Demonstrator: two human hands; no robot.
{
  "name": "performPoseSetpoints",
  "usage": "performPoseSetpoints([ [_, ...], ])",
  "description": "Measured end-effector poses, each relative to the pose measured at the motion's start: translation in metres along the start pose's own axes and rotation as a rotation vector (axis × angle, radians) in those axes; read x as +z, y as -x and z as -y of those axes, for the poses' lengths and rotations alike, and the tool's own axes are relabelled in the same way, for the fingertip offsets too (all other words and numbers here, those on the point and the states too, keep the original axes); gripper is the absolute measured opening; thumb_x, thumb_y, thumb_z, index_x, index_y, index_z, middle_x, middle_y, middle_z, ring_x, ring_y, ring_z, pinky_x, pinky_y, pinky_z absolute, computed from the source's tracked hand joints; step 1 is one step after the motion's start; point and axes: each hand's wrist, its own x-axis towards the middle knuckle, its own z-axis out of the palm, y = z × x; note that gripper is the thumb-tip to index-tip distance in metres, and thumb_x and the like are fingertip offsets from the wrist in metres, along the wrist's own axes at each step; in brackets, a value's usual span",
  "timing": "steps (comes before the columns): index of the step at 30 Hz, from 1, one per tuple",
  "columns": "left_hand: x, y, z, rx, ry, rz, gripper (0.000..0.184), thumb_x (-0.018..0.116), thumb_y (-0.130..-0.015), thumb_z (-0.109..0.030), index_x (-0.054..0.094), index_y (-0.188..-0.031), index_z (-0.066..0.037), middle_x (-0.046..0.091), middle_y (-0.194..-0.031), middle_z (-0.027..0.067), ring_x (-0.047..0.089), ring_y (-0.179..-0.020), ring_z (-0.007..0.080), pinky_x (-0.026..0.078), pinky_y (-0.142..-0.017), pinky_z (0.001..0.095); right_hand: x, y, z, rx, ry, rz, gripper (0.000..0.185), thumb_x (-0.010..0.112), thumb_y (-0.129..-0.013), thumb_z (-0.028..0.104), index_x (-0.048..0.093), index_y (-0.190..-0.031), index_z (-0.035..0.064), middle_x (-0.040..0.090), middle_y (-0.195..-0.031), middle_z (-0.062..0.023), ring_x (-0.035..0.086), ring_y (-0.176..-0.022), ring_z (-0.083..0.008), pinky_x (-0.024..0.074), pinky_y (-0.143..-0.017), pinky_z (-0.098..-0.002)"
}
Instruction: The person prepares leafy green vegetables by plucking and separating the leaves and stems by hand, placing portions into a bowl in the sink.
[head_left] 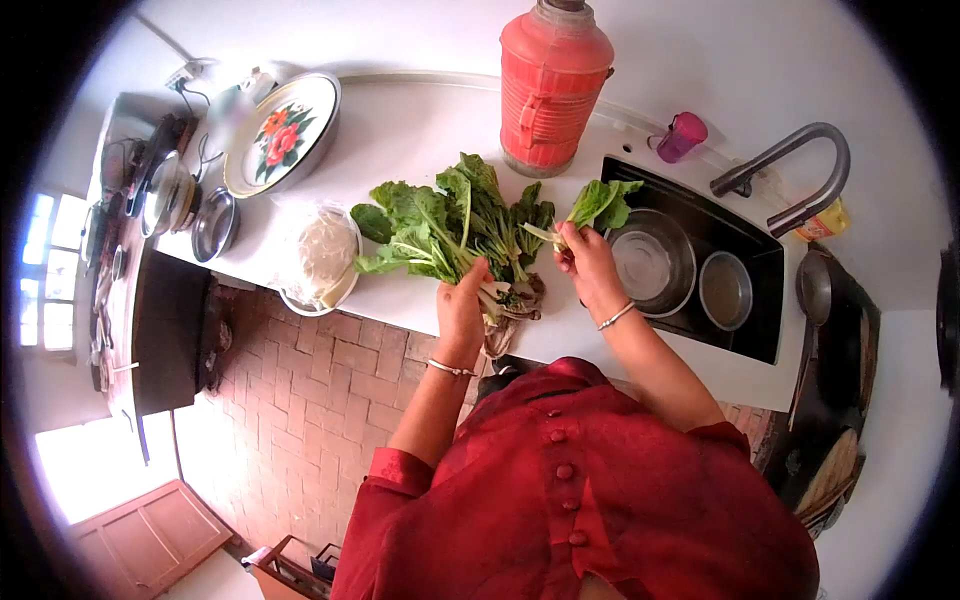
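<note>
My left hand (463,312) is closed around the stem ends of leafy greens (425,230), whose broad leaves spread over the white counter. In my right hand (590,268) is a smaller sprig of greens (603,205), pinched by its pale stem near the sink's left edge. More dark leaves (510,225) lie between the two hands. Below them, a crumpled brownish cloth or bag (510,325) hangs at the counter's front edge; what exactly it is I cannot tell.
A red thermos flask (555,90) stands behind the greens. To the right, a black sink (745,250) holds a metal basin (690,270) and a smaller bowl (726,290) under a curved faucet (835,160). Leftward are a white-wrapped bowl (318,255) and a flowered enamel basin (240,165).
</note>
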Motion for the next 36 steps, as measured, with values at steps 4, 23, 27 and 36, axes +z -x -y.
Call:
performPoseSetpoints([
  [4,0.005,-0.006,-0.002,-0.155,-0.023,0.125,0.013,0.061,-0.083,-0.012,0.058,-0.091,-0.002,0.056,-0.075,0.0022,0.053,-0.065,0.0113,0.043,-0.057,0.0242,0.014,0.016,0.0,0.01,-0.034,0.055,0.025,0.055,-0.089,0.028,0.054,-0.092,0.0038,0.05,-0.072,0.0,0.048,-0.057,-0.0078,0.0367,-0.047,-0.0202],
  [23,0.029,0.007,-0.027,0.179,-0.483,0.192,0.016,0.057,-0.087,-0.016,0.061,-0.092,-0.001,0.06,-0.081,0.0007,0.054,-0.072,0.0079,0.043,-0.063,0.0214,0.008,0.026,-0.018,0.175,0.173,0.164,0.025,0.055,-0.088,0.026,0.051,-0.092,0.0017,0.046,-0.069,0.0008,0.04,-0.052,-0.006,0.0314,-0.044,-0.02],
  [27,0.019,-0.006,-0.017,-0.026,-0.252,0.299,0.018,0.057,-0.085,-0.013,0.06,-0.096,0.001,0.061,-0.083,0.003,0.057,-0.071,0.0109,0.046,-0.064,0.0223,0.018,0.039,-0.005,0.045,0.226,0.236,0.03,0.057,-0.088,0.022,0.05,-0.111,0.0033,0.048,-0.072,0.0026,0.043,-0.057,-0.0048,0.035,-0.047,-0.0195],
  [36,0.009,-0.01,-0.015,-0.309,-0.279,0.455,0.033,0.068,-0.079,-0.015,0.057,-0.105,0.003,0.062,-0.094,0.0072,0.059,-0.08,0.0137,0.049,-0.069,0.0269,0.011,0.048,0.005,-0.051,0.5,0.513,0.039,0.058,-0.088,0.024,0.043,-0.119,0.0047,0.052,-0.083,0.0007,0.046,-0.066,-0.0049,0.0409,-0.056,-0.0198],
])
